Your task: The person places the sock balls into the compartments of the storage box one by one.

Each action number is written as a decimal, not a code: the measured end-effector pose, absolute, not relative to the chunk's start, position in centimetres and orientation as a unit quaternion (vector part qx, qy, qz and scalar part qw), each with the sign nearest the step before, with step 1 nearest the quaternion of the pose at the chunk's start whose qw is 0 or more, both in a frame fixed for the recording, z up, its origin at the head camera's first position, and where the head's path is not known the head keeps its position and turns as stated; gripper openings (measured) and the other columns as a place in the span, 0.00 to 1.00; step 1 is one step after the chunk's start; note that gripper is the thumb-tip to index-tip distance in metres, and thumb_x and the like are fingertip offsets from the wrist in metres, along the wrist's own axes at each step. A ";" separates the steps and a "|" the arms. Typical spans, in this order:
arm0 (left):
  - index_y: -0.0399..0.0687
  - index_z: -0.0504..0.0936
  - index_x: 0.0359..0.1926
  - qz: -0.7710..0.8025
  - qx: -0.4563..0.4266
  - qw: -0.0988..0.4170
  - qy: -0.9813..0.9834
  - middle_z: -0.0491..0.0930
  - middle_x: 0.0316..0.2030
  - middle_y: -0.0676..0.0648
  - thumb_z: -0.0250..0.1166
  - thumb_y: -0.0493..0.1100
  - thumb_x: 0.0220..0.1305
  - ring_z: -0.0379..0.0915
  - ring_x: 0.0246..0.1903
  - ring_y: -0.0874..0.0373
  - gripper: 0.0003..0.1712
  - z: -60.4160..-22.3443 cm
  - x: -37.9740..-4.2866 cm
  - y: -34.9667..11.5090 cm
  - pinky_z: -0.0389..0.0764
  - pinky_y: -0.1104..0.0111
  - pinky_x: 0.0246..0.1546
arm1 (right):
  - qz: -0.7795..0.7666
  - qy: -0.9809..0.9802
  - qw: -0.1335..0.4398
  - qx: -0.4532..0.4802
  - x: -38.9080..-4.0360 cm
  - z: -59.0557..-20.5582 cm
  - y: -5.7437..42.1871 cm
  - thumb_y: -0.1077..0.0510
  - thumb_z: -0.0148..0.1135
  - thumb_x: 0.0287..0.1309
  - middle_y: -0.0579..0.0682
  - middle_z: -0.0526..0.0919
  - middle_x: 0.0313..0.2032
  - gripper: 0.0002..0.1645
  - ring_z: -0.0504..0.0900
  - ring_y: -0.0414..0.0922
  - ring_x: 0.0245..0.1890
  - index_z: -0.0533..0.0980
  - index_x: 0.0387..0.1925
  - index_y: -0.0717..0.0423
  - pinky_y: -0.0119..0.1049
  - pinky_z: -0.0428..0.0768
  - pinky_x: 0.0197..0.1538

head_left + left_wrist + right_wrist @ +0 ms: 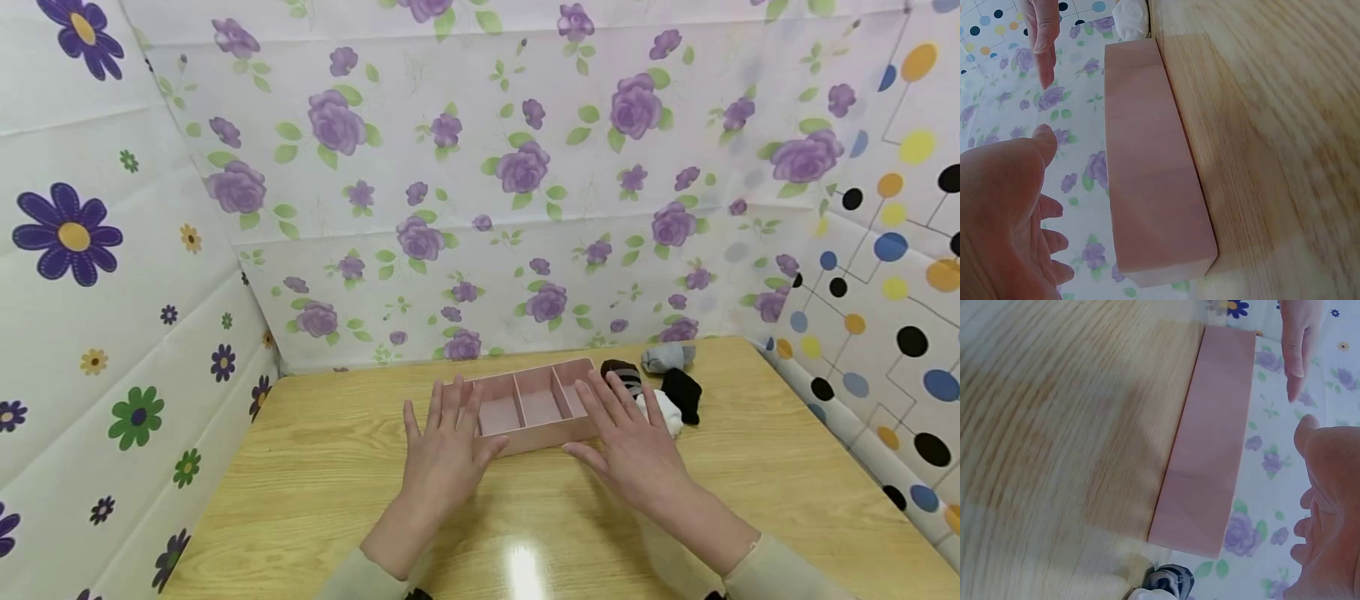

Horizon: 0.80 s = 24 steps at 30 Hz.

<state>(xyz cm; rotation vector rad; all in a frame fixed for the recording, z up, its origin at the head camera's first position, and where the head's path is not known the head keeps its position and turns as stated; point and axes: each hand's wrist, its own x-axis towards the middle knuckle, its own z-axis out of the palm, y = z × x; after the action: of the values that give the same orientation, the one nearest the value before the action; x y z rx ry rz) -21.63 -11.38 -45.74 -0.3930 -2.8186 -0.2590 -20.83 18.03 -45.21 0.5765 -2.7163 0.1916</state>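
Note:
A pink divided box [536, 437] with several compartments sits on the wooden table. My left hand [442, 462] hovers over its left end, fingers spread and palm down. Over the right end hovers my right hand [637, 458], its fingers also spread. Both wrist views show the hands apart from the box, holding nothing. Beside the box's right end lie rolled cloth bundles that look like socks: a striped dark one [622, 373], a grey one [666, 358], a black one [682, 396] and a white one [666, 414], partly hidden by my right hand.
The wooden table [330, 467] extends to both sides of the box and in front of it. A flowered cloth wall [480, 167] rises behind, with patterned cloth walls at the left [75, 333] and right [892, 317].

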 end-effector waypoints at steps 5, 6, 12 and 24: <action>0.52 0.54 0.90 -0.096 -0.131 0.137 -0.977 0.45 0.89 0.41 0.52 0.76 0.80 0.35 0.87 0.37 0.52 -45.7 -21.7 -11.7 0.39 0.26 0.79 | 0.074 -0.960 0.176 0.206 -21.0 -45.2 17.9 0.31 0.64 0.76 0.55 0.52 0.88 0.56 0.51 0.59 0.87 0.56 0.89 0.53 0.72 0.46 0.82; 0.52 0.54 0.90 -0.098 -0.129 0.136 -0.977 0.45 0.89 0.41 0.52 0.76 0.80 0.35 0.87 0.37 0.53 -45.7 -21.7 -11.7 0.38 0.26 0.79 | 0.076 -0.960 0.174 0.206 -21.0 -45.2 17.9 0.31 0.63 0.76 0.55 0.51 0.88 0.55 0.51 0.59 0.87 0.56 0.89 0.52 0.72 0.45 0.82; 0.51 0.52 0.91 -0.109 -0.124 0.126 -0.978 0.44 0.89 0.40 0.52 0.75 0.81 0.33 0.87 0.38 0.53 -45.8 -21.9 -12.1 0.34 0.27 0.79 | 0.081 -0.960 0.175 0.203 -21.2 -45.4 17.9 0.30 0.63 0.76 0.55 0.52 0.88 0.55 0.52 0.59 0.86 0.57 0.89 0.53 0.72 0.46 0.82; 0.52 0.53 0.90 -0.127 -0.108 0.116 -0.979 0.45 0.89 0.39 0.50 0.76 0.81 0.32 0.87 0.39 0.52 -45.8 -22.4 -12.7 0.34 0.27 0.79 | 0.090 -0.966 0.147 0.192 -22.1 -45.6 18.1 0.29 0.60 0.77 0.54 0.48 0.89 0.56 0.47 0.58 0.88 0.54 0.89 0.52 0.71 0.41 0.83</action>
<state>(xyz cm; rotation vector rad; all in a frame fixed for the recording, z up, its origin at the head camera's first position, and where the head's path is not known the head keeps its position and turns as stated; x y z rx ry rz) -22.44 -12.65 -45.83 -0.3157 -2.8672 -0.3727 -22.08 18.06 -45.55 0.5520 -2.7804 0.2577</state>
